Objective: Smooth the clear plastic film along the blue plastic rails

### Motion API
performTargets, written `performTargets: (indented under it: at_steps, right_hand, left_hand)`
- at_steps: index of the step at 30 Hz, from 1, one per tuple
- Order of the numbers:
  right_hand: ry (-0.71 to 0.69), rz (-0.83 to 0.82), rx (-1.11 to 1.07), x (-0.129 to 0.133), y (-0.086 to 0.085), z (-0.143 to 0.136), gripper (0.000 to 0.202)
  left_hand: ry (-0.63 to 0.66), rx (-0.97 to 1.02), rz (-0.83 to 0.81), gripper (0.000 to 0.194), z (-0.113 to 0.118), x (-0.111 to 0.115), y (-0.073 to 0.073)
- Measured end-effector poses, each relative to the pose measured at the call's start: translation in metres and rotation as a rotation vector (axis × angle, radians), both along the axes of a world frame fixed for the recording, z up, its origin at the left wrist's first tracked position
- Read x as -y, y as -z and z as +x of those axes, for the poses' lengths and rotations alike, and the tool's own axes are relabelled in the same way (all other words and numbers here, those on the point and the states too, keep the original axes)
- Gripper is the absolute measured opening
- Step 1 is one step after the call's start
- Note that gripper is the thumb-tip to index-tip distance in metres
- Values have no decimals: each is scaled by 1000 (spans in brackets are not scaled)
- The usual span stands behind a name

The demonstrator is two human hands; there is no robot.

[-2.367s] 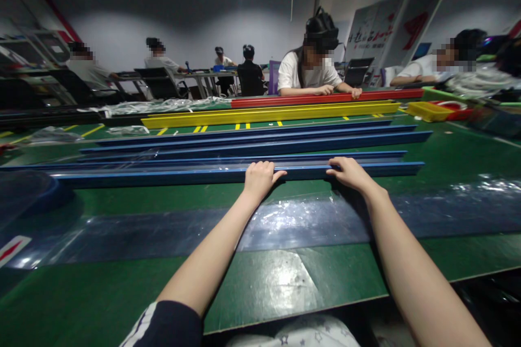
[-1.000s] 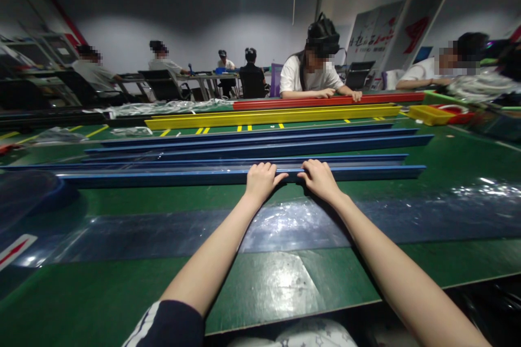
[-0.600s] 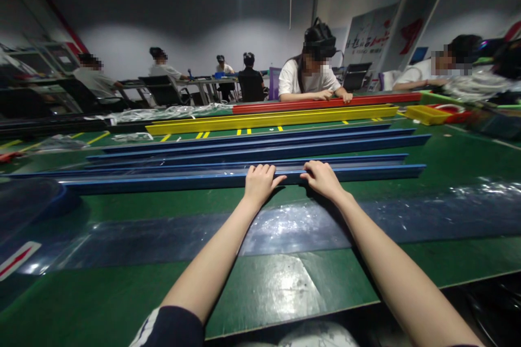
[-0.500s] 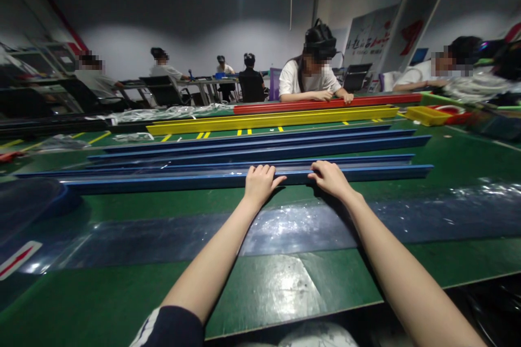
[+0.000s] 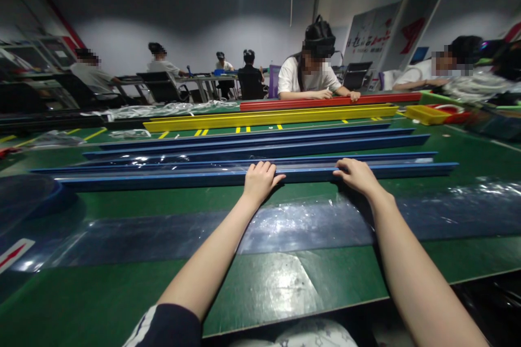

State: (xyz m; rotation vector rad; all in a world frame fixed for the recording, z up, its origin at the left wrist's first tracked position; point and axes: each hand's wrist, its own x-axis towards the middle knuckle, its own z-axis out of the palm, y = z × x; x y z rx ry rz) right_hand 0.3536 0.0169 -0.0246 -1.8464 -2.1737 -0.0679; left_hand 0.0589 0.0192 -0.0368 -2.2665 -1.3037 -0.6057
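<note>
A long blue channel strip (image 5: 309,174) lies across the green table (image 5: 142,293), nearest to me of several blue strips. My left hand (image 5: 260,180) rests over its middle, fingers curled over the far side and thumb on the near edge. Farther right, my right hand (image 5: 356,174) grips the same strip, thumb and fingers bent round it. Clear plastic film (image 5: 293,225) lies flat between the strip and the table's near edge, under my forearms.
Behind are more blue strips (image 5: 260,148), a yellow strip (image 5: 268,117) and a red strip (image 5: 378,100) under a person's hands. A yellow tray (image 5: 425,115) sits at right, a blue-rimmed roll (image 5: 67,190) at left. Several people sit farther back.
The front blue strip has slid to the right, its right end now farther out. My right hand has moved right with it, while my left hand stays in about the same place.
</note>
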Motion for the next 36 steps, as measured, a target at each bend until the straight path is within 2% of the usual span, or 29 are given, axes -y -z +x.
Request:
performTargets:
  at_steps: [13,36]
  right_hand:
    - [19,-16,-20,-1,0,0,22]
    - [16,-26,-14,-3,-1,2,23]
  left_hand:
    - [-11,-6,39,39,1,-2,3]
    - [-26,13,-15,43,1,-4,4]
